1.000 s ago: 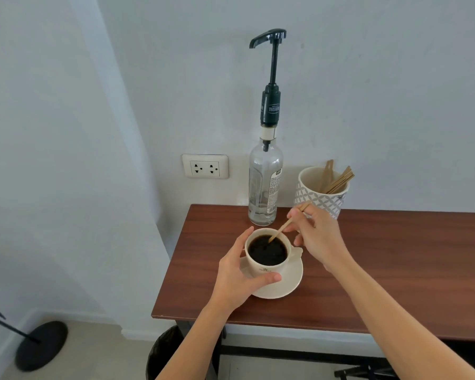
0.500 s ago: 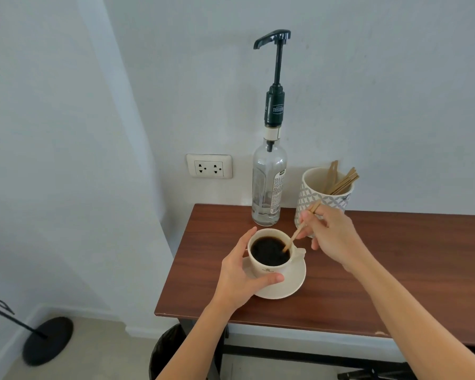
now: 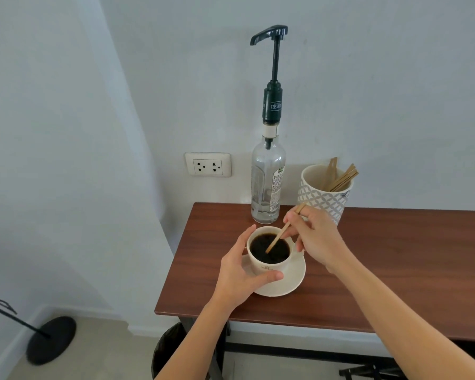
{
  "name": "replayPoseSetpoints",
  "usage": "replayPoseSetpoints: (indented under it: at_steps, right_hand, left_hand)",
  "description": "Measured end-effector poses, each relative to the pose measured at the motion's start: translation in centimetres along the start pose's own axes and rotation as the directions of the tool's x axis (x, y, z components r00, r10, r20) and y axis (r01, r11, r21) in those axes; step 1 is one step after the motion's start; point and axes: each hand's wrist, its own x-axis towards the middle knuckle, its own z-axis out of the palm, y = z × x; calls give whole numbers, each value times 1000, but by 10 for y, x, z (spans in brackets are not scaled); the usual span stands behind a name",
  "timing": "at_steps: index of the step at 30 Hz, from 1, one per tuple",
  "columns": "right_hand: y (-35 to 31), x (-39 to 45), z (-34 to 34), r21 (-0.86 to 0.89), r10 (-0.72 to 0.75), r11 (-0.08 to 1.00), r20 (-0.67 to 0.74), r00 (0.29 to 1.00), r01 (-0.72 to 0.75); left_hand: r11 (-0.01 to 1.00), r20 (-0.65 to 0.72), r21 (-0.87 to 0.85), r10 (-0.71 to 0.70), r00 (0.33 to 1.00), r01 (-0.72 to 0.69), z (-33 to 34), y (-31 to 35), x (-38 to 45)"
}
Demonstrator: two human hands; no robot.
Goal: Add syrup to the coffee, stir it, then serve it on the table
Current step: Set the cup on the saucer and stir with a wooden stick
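A cream cup of black coffee [image 3: 269, 263] stands on a cream saucer [image 3: 291, 281] near the left end of the brown table [image 3: 381, 270]. My left hand [image 3: 242, 272] grips the cup's left side, thumb on its front. My right hand [image 3: 317, 238] pinches a wooden stir stick [image 3: 279, 238] whose lower end dips into the coffee. Behind the cup stands a clear syrup bottle [image 3: 268, 185] with a tall dark pump, nearly empty.
A patterned white holder [image 3: 325, 192] with several wooden stir sticks stands at the wall, right of the bottle. A wall socket [image 3: 208, 164] is left of it. Below the table sits a dark bin [image 3: 166, 349]; a black stand base [image 3: 51, 340] lies on the floor at left.
The stir stick's tip has swung across the coffee, from left to right and back toward the middle, with my right hand moving along. My left hand keeps its hold on the cup.
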Motion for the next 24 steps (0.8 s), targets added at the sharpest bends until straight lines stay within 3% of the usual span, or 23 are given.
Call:
replayPoseSetpoints:
  at_steps: [5,9,12,15,17,20,24]
  right_hand:
    - [1,5,-14,-107,-61,993,-103,993,50]
    - [-3,-4,-14,-54,-10,998,42,999,12]
    - [2,-1,4,-29,-109,994,-29,994,108]
    - [8,8,-6,-84,-118,990,-109,987,109]
    - [8,8,-19,-139,-90,987,-74,993,79]
    - [4,-1,-14,-83,-86,993,49,995,90]
    - [7,5,6,-69,-155,986,-62,986,151]
  left_hand:
    - [1000,3,4,-4,1000,4,0,1,-1]
    - [1000,0,13,-8,1000,8,0,2,0]
    - [1000,0,12,-1,1000,1,0,0,0]
    - [1000,4,22,-8,1000,8,0,2,-1]
    - [1000,4,28,-10,1000,9,0,3,-1]
    - [1000,2,24,-7,1000,7,-1,3,-1]
    - [999,3,36,0,1000,0,-1,2,-1]
